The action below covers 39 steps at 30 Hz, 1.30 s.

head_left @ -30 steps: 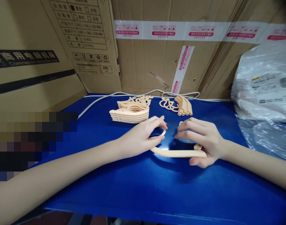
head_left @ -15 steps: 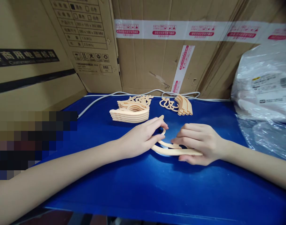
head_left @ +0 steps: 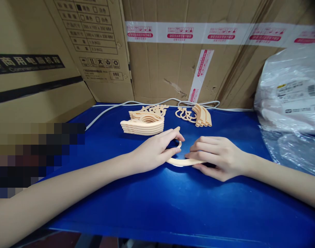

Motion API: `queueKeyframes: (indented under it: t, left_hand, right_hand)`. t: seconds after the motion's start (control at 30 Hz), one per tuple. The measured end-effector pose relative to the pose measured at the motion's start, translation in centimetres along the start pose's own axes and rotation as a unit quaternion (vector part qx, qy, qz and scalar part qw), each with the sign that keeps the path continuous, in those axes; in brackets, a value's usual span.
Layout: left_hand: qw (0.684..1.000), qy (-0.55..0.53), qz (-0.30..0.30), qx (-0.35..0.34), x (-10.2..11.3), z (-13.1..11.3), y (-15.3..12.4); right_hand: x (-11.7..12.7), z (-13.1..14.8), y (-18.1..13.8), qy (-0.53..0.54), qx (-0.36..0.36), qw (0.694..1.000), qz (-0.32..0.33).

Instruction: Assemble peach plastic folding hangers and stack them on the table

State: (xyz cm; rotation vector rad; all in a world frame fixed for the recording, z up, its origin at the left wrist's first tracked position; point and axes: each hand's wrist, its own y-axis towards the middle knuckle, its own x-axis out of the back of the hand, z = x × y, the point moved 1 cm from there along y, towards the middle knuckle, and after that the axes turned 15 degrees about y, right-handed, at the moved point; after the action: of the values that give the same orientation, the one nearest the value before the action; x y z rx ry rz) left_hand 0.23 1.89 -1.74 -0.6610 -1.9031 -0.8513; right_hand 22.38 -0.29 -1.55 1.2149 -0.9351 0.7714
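Observation:
A beige plastic folding hanger (head_left: 181, 162) lies between my two hands, low over the blue table. My left hand (head_left: 153, 151) is closed on its left part, with a curved piece showing between thumb and forefinger and a tip poking out above the fingers. My right hand (head_left: 216, 156) pinches the right end between thumb and fingers, hiding that end. Behind my left hand is a stack of beige hangers (head_left: 142, 128), its arms piled flat and hooks at the back. A smaller bundle of folded hangers (head_left: 203, 116) lies behind my right hand, hooks to the left.
The blue table (head_left: 157, 206) ends at a front edge near me. Cardboard boxes (head_left: 157, 69) stand along the back and left. A white cable (head_left: 126, 103) runs along the back. Clear plastic bags (head_left: 296, 93) with white labels sit at the right.
The two hanger arms that showed apart between my hands now appear as one band. My right hand's fingers have shifted slightly left; my left hand has barely moved.

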Motion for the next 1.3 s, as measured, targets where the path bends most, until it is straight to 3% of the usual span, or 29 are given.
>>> queueKeyframes:
  t: [0.23,0.4,1.0,1.3]
  left_hand:
    - [0.996,-0.076,-0.034,0.013,-0.2,0.3,0.3]
    - [0.994,-0.104,-0.026,0.025,-0.1,0.5,0.5]
    - [0.985,-0.171,0.021,0.028,0.3,0.1,0.5]
    - [0.971,-0.233,-0.033,0.05,-0.3,0.9,0.5]
  right_hand:
    - [0.1,-0.4,0.3,0.065,-0.088,0.994,-0.004]
    - [0.1,-0.9,0.3,0.114,-0.144,0.983,-0.027]
    - [-0.2,-1.3,0.1,0.157,-0.151,0.974,-0.06]
    - [-0.2,-1.6,0.0,0.084,-0.177,0.977,-0.089]
